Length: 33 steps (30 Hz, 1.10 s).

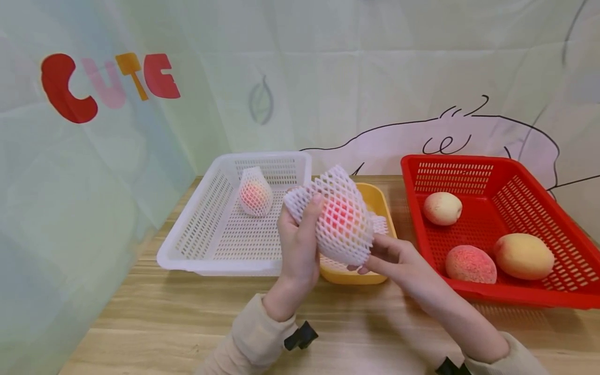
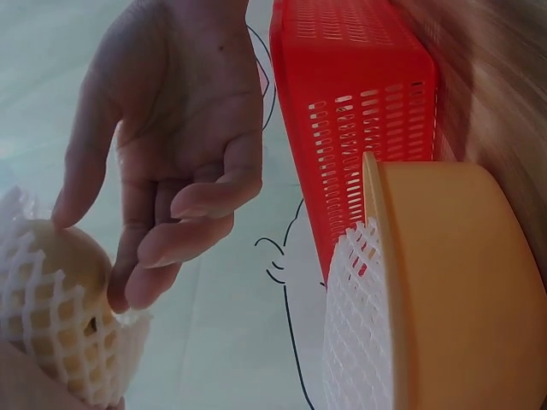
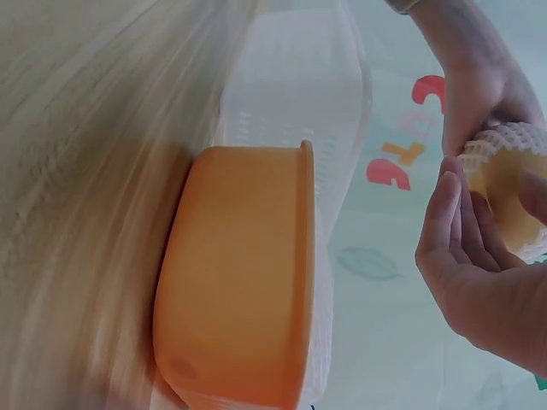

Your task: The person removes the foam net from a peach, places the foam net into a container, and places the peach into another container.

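A peach (image 1: 338,212) with a red blush sits inside a white foam net (image 1: 344,249), held up over the yellow tub (image 1: 358,277). My left hand (image 1: 300,245) grips the netted peach from the left, its thumb across the foam. At the lower right, my right hand (image 1: 403,260) has thumb and bent fingers at the fruit's end. In the left wrist view, bare yellow skin of the peach (image 2: 73,252) shows past the net's edge, with the right thumb on it. More white foam net (image 2: 355,316) sticks out of the tub.
On the left, a white basket (image 1: 187,229) contains another netted peach (image 1: 255,195). A red basket (image 1: 417,219) on the right holds a pale round fruit (image 1: 442,208), a pink fruit (image 1: 470,264) and a yellow oval fruit (image 1: 524,256). All stand on a wooden table (image 1: 187,323).
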### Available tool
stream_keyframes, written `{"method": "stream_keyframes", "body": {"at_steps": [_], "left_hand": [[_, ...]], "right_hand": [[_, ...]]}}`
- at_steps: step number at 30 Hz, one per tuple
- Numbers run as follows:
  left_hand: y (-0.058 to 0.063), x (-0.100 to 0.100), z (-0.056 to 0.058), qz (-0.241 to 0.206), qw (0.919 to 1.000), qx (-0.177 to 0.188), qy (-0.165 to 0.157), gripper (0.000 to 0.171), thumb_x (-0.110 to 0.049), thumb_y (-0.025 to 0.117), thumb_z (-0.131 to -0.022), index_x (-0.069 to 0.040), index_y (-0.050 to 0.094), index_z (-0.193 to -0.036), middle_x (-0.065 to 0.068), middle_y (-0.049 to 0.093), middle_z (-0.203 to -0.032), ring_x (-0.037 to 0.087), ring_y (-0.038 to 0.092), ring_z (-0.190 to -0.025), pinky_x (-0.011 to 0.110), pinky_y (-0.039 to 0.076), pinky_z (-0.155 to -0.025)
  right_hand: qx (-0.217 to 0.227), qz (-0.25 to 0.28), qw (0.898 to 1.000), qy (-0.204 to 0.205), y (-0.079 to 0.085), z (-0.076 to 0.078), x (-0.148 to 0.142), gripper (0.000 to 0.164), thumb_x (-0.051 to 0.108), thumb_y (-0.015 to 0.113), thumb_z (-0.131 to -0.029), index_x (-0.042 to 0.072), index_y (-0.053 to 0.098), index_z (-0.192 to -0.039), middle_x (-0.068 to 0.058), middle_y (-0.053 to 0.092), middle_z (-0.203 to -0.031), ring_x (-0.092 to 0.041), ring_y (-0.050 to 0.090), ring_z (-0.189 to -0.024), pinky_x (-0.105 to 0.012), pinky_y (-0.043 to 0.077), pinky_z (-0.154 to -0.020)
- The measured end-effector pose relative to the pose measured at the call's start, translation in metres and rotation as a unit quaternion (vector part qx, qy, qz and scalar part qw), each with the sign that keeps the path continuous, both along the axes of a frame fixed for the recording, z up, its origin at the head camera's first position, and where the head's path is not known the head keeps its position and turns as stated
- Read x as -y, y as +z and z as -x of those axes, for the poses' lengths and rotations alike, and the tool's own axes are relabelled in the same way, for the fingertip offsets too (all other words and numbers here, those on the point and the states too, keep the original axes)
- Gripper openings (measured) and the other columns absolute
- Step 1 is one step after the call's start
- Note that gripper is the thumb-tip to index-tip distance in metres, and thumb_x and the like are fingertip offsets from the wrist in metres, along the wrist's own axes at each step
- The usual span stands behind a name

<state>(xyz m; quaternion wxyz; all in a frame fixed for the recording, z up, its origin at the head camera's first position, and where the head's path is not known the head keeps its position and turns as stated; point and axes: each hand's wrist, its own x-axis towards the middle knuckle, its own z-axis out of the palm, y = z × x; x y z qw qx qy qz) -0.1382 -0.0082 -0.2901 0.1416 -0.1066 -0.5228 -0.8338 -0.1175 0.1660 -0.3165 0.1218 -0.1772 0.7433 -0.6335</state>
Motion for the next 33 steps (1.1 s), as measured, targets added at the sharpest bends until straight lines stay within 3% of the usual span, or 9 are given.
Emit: {"method": "stream_keyframes", "body": {"at_steps": [6, 12, 15, 22, 33], "left_hand": [[0.001, 0.0, 0.0, -0.009, 0.9998, 0.016, 0.008, 0.026, -0.017, 0.057, -0.092, -0.007, 0.049, -0.115, 0.004, 0.06, -0.105, 0.015, 0.063, -0.091, 0.028, 0.056, -0.08], [0.002, 0.0, 0.002, -0.024, 0.9993, 0.021, 0.018, 0.027, -0.017, 0.058, -0.093, -0.006, 0.05, -0.116, 0.004, 0.06, -0.104, 0.014, 0.062, -0.09, 0.027, 0.055, -0.078], [0.001, 0.001, 0.002, -0.025, 0.9994, 0.019, 0.016, 0.026, -0.017, 0.057, -0.093, -0.007, 0.05, -0.116, 0.003, 0.059, -0.105, 0.014, 0.061, -0.09, 0.026, 0.055, -0.078], [0.003, 0.0, 0.003, -0.044, 0.999, -0.002, 0.011, 0.015, -0.014, 0.057, -0.093, -0.01, 0.051, -0.106, 0.002, 0.058, -0.102, 0.014, 0.059, -0.091, 0.026, 0.053, -0.079], [0.004, 0.001, 0.003, -0.054, 0.9984, -0.018, 0.006, 0.015, -0.014, 0.056, -0.094, -0.01, 0.049, -0.106, 0.003, 0.057, -0.105, 0.016, 0.059, -0.095, 0.028, 0.053, -0.083]], "right_hand": [[0.037, 0.026, 0.999, 0.002, 0.002, -0.002, 0.003, 0.061, 0.018, 0.065, -0.09, 0.003, 0.039, -0.142, -0.02, 0.054, -0.134, -0.012, 0.064, -0.106, -0.026, 0.054, -0.088], [0.068, 0.073, 0.995, 0.015, 0.0, -0.002, 0.004, 0.068, 0.015, 0.063, -0.091, 0.002, 0.028, -0.147, -0.021, 0.048, -0.14, -0.013, 0.062, -0.11, -0.028, 0.053, -0.092], [0.077, 0.094, 0.992, 0.018, -0.002, -0.001, 0.004, 0.068, 0.017, 0.063, -0.091, 0.003, 0.027, -0.147, -0.015, 0.049, -0.138, -0.013, 0.061, -0.113, -0.028, 0.052, -0.094], [0.091, 0.201, 0.973, 0.07, -0.01, 0.003, 0.003, 0.071, 0.027, 0.058, -0.095, -0.001, 0.02, -0.148, -0.003, 0.049, -0.135, -0.017, 0.056, -0.119, -0.031, 0.051, -0.097], [0.129, 0.262, 0.952, 0.097, -0.016, 0.005, 0.003, 0.063, 0.023, 0.051, -0.098, 0.001, 0.018, -0.148, 0.001, 0.055, -0.135, -0.017, 0.059, -0.12, -0.032, 0.049, -0.101]]}}
